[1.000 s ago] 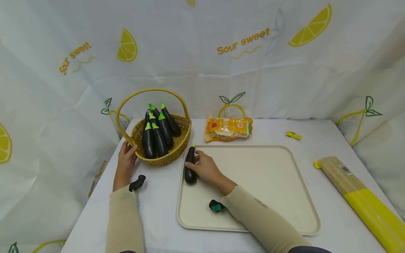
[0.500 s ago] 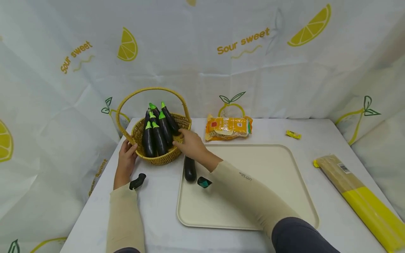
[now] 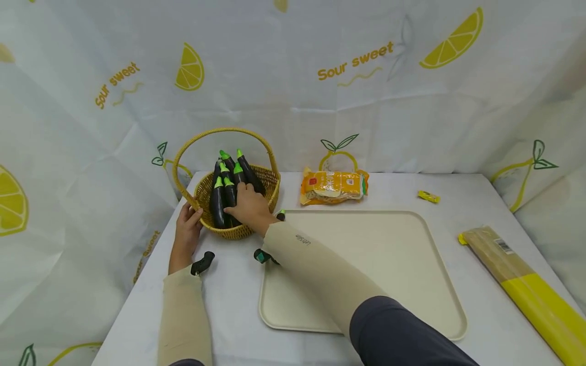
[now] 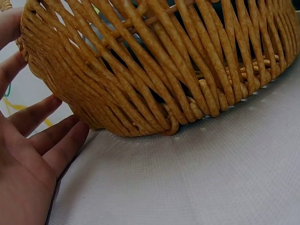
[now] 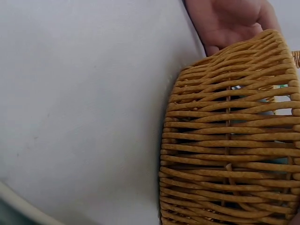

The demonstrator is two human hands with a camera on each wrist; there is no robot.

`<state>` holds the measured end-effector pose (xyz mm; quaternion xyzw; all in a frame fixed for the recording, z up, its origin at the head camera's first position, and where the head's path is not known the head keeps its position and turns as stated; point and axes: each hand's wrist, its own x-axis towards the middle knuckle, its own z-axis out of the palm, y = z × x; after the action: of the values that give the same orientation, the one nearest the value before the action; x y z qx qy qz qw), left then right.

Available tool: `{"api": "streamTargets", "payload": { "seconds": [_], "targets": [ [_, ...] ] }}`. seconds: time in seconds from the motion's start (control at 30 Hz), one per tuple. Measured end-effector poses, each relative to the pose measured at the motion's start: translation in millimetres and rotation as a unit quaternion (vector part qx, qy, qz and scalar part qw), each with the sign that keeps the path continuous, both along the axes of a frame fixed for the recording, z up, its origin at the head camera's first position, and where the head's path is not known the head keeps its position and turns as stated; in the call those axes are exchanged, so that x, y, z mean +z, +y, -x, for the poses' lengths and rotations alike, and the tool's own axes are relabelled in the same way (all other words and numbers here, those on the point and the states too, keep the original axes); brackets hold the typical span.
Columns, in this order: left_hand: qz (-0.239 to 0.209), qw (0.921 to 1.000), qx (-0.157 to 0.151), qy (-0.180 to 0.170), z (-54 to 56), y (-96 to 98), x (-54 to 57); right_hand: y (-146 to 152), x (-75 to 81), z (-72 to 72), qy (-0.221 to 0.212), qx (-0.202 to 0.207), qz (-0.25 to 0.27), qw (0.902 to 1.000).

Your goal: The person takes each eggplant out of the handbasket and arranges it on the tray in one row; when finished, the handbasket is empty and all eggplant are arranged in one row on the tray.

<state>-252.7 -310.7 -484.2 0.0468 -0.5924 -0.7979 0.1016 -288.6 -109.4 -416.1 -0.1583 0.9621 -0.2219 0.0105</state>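
Observation:
A woven basket [image 3: 238, 232] with a tall arched handle holds several dark eggplants [image 3: 218, 206] with green stem ends. My left hand [image 3: 186, 229] holds the basket's left rim, and in the left wrist view its fingers [image 4: 61, 140] lie against the woven side. Reaching over the basket's right rim, my right hand [image 3: 251, 207] grips an eggplant [image 3: 230, 192] near the front, thumb on one side and fingers on the other. Only the green-tipped end of another eggplant [image 3: 281, 215] shows at the tray's upper left corner; my right sleeve hides the rest.
A large beige tray [image 3: 366, 269] lies right of the basket, under my right forearm. Behind it sits an orange food packet [image 3: 334, 186]. A small yellow wrapped piece [image 3: 428, 196] and a long yellow-and-clear pack [image 3: 517, 279] lie to the right. A printed white curtain hangs behind.
My right hand has let go of the eggplant on the tray, moved left and up into the basket, and taken hold of another one. The left hand stays at the rim.

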Motion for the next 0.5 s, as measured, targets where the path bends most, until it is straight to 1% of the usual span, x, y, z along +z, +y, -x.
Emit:
{"api": "streamTargets", "payload": {
  "seconds": [0.1, 0.2, 0.3, 0.37, 0.43, 0.5],
  "targets": [
    [0.002, 0.9999, -0.002, -0.01, 0.1, 1.2, 0.3, 0, -0.6, -0.7, -0.002, 0.003, -0.011, 0.9999],
    [0.0, 0.9999, 0.0, -0.015, 1.4, 0.2, -3.1, 2, -0.6, -1.8, -0.008, 0.008, 0.007, 0.9999],
    [0.001, 0.9998, 0.002, -0.018, 1.3, -0.5, -4.8, 6, 1.3, -3.8, -0.022, 0.004, 0.059, 0.998],
    [0.0, 0.9998, 0.004, -0.019, 1.2, -0.7, -4.9, 10, 5.0, -4.4, -0.026, 0.004, 0.1, 0.9946],
    [0.001, 0.9999, 0.004, -0.016, 1.4, -0.8, -4.3, 16, 11.5, -4.4, -0.022, 0.01, 0.147, 0.9888],
    [0.0, 0.9999, 0.006, -0.01, 1.7, -0.9, -3.2, 27, 20.8, -4.1, -0.013, 0.022, 0.193, 0.9809]
  ]
}}
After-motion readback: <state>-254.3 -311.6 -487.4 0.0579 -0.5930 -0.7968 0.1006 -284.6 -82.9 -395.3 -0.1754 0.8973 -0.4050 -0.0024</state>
